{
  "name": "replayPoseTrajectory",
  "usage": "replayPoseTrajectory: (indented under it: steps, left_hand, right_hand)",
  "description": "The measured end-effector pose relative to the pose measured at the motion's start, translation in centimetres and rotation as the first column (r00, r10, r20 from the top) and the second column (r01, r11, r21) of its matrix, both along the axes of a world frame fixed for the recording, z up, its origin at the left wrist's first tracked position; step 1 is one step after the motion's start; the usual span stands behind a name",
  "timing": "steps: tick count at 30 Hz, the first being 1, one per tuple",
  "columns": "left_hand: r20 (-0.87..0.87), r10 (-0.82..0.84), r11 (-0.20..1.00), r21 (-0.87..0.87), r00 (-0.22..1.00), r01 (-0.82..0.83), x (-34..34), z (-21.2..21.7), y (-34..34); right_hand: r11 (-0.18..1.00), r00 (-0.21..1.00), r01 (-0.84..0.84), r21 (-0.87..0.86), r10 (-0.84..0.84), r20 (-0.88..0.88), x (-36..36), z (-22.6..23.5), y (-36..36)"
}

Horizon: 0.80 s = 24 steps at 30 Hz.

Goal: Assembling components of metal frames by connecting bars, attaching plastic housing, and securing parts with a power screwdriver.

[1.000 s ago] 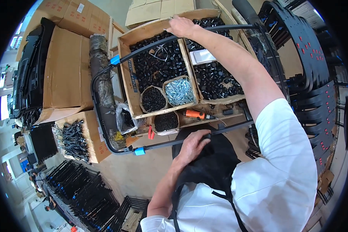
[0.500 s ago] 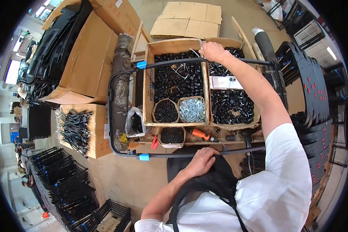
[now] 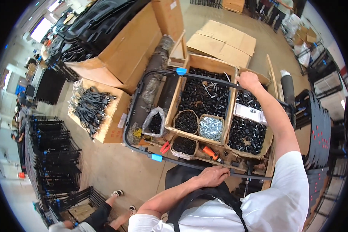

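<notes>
A black tubular frame (image 3: 138, 92) with rounded corners and blue tape pieces spans the bins in front of me. My right hand (image 3: 248, 80) is closed on its far bar, above the divider between the two bins. My left hand (image 3: 214, 176) grips the near bar close to my apron. Under the frame, a wooden bin (image 3: 174, 112) holds black knob-like parts, a tub of small black screws (image 3: 186, 121) and a tub of silver screws (image 3: 211, 128). The bin beside it contains more black parts (image 3: 246, 135) and a white box (image 3: 248, 112).
An orange power tool (image 3: 210, 152), red-handled pliers (image 3: 165, 147) and another screw tub (image 3: 184, 145) lie nearest me. At left stand a cable-filled carton (image 3: 120, 116) and stacked black frames (image 3: 52, 150). Another person's leg (image 3: 114, 201) shows at lower left. Black panels (image 3: 317, 131) stand right.
My view has turned left, so the bins appear farther right and tilted. Both hands stay on the frame. Another person has come into view at lower left.
</notes>
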<state>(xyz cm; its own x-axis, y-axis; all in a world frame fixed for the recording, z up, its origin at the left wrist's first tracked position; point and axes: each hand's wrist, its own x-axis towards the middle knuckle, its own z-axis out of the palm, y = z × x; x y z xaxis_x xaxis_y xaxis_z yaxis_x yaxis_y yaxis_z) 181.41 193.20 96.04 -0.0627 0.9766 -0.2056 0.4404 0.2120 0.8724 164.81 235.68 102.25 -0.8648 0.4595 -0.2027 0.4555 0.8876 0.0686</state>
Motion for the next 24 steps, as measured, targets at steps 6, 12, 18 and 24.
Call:
replayPoseTrajectory:
  steps: [6,12,18,24]
  left_hand:
    - [0.06,0.048,0.998,0.044,0.997,-0.051,-0.2,0.2,-0.1]
    - [0.043,0.039,0.995,-0.096,0.998,-0.035,-0.7,0.0,-0.3]
    - [0.135,-0.042,0.981,-0.18,0.99,0.066,-1.2,1.0,0.4]
    - [0.144,-0.152,0.976,-0.135,0.978,0.172,-1.2,0.8,0.8]
  right_hand:
    - [0.991,0.972,-0.106,0.085,0.121,-0.2,0.0,-3.8,1.9]
    - [0.993,0.999,-0.038,0.108,0.039,-0.006,-0.8,-0.5,-0.6]
    - [0.988,0.999,0.018,0.153,-0.023,0.032,-1.0,-1.8,0.5]
    - [0.983,0.995,-0.098,0.154,0.091,0.051,-0.4,-1.1,-0.3]
